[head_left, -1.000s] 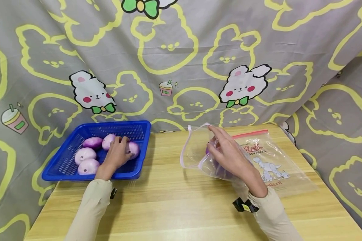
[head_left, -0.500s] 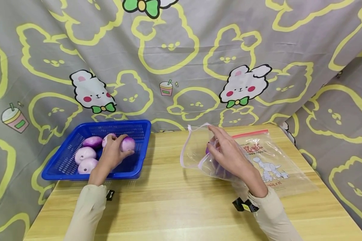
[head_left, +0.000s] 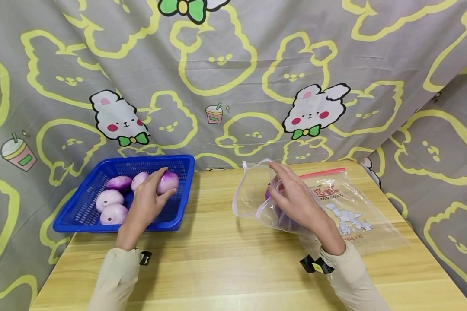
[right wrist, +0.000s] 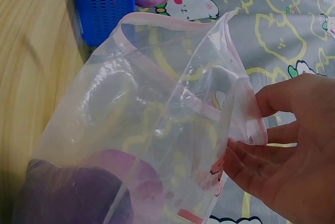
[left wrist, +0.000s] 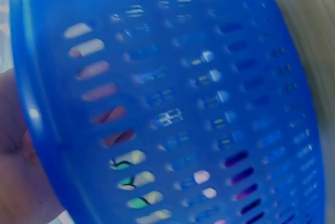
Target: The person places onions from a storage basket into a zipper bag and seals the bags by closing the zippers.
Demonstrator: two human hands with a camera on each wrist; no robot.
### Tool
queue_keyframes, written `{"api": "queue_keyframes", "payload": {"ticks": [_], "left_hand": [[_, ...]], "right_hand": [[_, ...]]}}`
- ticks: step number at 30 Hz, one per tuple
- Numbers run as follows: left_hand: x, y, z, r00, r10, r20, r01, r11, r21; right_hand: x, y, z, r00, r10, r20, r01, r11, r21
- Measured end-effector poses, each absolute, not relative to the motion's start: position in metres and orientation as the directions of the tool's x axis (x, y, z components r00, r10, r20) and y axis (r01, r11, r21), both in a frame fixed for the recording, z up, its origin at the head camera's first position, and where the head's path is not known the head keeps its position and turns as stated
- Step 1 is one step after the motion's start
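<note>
L grip (head_left: 145, 200) – 1 onion (head_left: 168, 183)

Wooden table (head_left: 218, 268) — blue basket (head_left: 187, 190), clear bags (head_left: 373, 239)

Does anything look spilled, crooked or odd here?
Nothing looks spilled. The one oddity is the blue basket: its near left corner appears to jut past the left edge of the table, rather than staying fully over it.

Bare hands (head_left: 297, 198), cream sleeves (head_left: 114, 278), gathered cuffs (head_left: 127, 255), black wrist devices (head_left: 307, 264), yellow label (head_left: 318, 267)
</note>
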State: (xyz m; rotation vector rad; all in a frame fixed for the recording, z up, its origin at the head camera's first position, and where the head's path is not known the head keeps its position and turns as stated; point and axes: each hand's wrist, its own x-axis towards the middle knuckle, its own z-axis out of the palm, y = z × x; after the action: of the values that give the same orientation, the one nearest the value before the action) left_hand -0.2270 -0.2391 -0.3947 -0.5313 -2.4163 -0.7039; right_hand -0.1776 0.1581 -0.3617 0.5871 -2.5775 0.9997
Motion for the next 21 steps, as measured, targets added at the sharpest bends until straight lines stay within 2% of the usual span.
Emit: {"api": "queue_keyframes", "payload": {"ticks": [6,15,21], "left_hand": [[-0.219,-0.224,-0.384,-0.783,0.189,0.593,0.477,0.795,0.376],[-0.206,-0.198,-0.367,-0.857,0.22,0.466,0.427,0.808,0.406],[-0.204,-0.185,-0.364,-0.85,0.253,0.461,0.46,0.785,0.416]], "right_hand": [[-0.177,0.159,-0.362,-0.86,-0.268,0.434,-0.49,0.669,-0.559],[-0.177,0.159,-0.361,-0.86,-0.266,0.436,-0.491,0.665,-0.563],[-0.177,0.16,-0.36,-0.861,-0.266,0.434,-0.491,0.66,-0.568]]}}
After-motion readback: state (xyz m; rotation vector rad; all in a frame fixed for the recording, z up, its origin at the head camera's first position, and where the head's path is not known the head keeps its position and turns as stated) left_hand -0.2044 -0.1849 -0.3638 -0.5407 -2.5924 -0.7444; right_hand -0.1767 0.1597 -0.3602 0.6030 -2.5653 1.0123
